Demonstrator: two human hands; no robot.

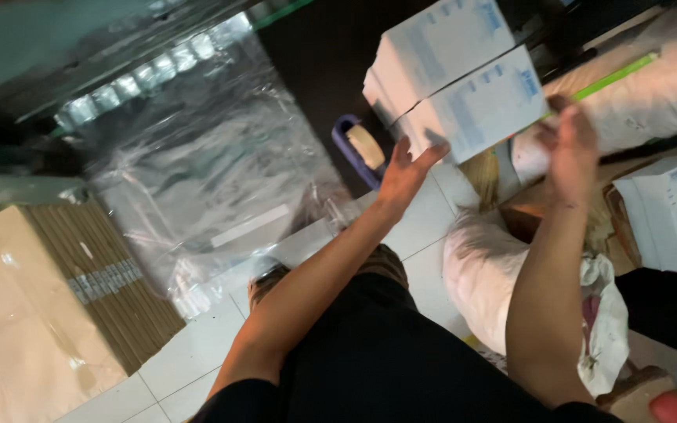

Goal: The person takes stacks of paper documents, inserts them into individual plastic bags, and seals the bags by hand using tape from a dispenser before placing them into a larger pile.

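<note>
The near box (479,110), white with pale blue print, is sitting between the two hands, its long axis running from lower left up to upper right. The left hand (405,174) is reaching up under the box's lower left corner, fingers spread wide and thumb out, fingertips touching or all but touching that corner (too blurred to tell which), gripping nothing. The right hand (572,149) is hovering open at the box's right end, palm turned inward, holding nothing either. Both hands are about equally near.

A second white box (432,48) is lying just behind the first, touching it. A tape dispenser (360,147) is resting on the tiled floor (197,352) just left of the left hand. A white sack (483,274) is bulging between the forearms, and clear plastic sheeting (205,164) is spreading over the floor's left part, beside flat cardboard (33,313).
</note>
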